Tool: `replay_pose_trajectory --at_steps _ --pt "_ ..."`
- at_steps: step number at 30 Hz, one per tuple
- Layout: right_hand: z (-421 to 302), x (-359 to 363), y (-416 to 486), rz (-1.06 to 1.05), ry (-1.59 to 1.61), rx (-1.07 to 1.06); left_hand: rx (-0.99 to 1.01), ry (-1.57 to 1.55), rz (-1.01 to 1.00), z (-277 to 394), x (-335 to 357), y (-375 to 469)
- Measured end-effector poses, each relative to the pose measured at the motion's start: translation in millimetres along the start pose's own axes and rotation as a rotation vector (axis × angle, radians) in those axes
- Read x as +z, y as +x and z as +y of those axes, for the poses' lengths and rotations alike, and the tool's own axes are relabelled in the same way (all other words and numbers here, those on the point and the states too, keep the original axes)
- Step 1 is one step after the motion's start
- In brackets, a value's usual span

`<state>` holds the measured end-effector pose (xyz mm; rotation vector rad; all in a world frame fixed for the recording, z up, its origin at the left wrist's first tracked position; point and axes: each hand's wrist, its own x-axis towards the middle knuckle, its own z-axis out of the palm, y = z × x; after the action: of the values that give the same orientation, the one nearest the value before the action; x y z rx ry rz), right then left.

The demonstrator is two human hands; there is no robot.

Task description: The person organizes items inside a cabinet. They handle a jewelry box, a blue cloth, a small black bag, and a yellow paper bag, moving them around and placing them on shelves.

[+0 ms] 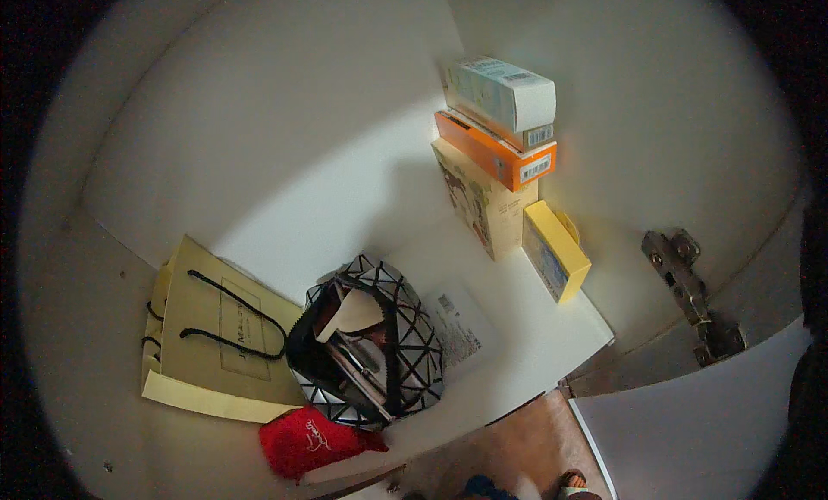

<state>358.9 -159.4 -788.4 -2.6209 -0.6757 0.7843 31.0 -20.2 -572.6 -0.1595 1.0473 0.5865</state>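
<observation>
Neither my left hand nor my right hand is in view. Before me, on a white cabinet shelf (511, 319), stands an unzipped cosmetic bag (414, 351) with a silver and black geometric pattern. Slim tubes or pencils (362, 377) and a pale flat item (352, 312) show inside it; deeper contents are hidden. To its left leans a cream paper gift bag (213, 332) with black cord handles. A red fabric pouch (310, 442) lies in front, touching the cosmetic bag or very near it. Behind the cosmetic bag lies a flat pale packet or sheet (459, 332) bearing print.
Against the right wall several boxes are stacked: a white box (504, 89) on top, an orange box (495, 151), and a beige carton (488, 206) below. Beside them stands a yellow box (556, 251). A metal hinge (689, 296) joins the open door (692, 422). A sandalled foot (574, 484) is on the floor.
</observation>
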Motion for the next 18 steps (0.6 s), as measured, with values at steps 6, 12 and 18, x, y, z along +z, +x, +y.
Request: replay_pose_trajectory --at_steps 6,12,18 --pt "-24 6 20 -0.001 0.001 -0.085 -0.018 0.039 -0.060 -1 0 22" --pt "-53 24 26 -0.059 0.066 -0.231 -0.030 0.112 -0.153 -19 4 43" --pt "-94 41 2 -0.269 0.223 -0.395 -0.019 0.203 -0.247 -47 8 53"
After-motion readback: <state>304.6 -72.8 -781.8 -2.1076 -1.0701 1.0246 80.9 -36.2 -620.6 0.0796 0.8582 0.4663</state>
